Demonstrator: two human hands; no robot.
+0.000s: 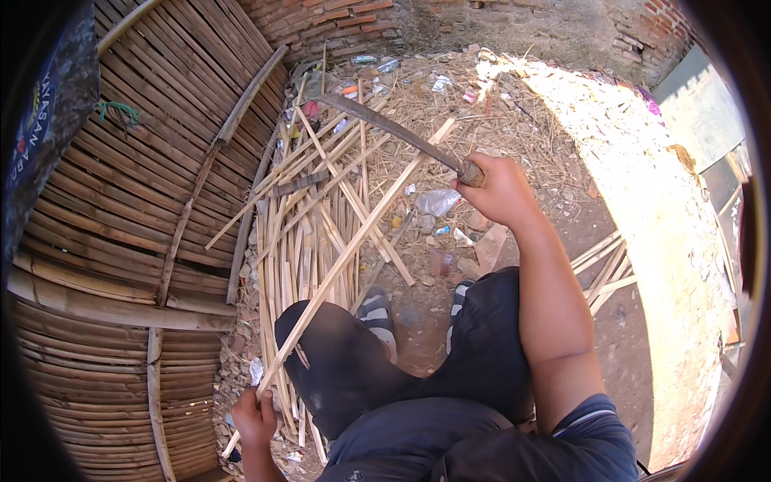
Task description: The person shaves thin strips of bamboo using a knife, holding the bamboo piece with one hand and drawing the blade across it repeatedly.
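My right hand (496,189) is closed round the wooden handle of a machete (393,130). Its long dark blade points up and to the left, over the heap. Low on the left, my left hand (255,419) grips the near end of a long pale bamboo strip (347,255). The strip slants across my left knee, and its far end passes close to the blade; I cannot tell whether they touch. Beneath and beyond it lies a pile of similar split bamboo strips (299,249), some crossing one another.
A slatted bamboo wall (120,193) rises along the left. Several more strips (604,269) lie on the ground at right. Shavings and litter, including a clear plastic bag (438,202), cover the ground ahead. A brick wall (450,30) closes the far side.
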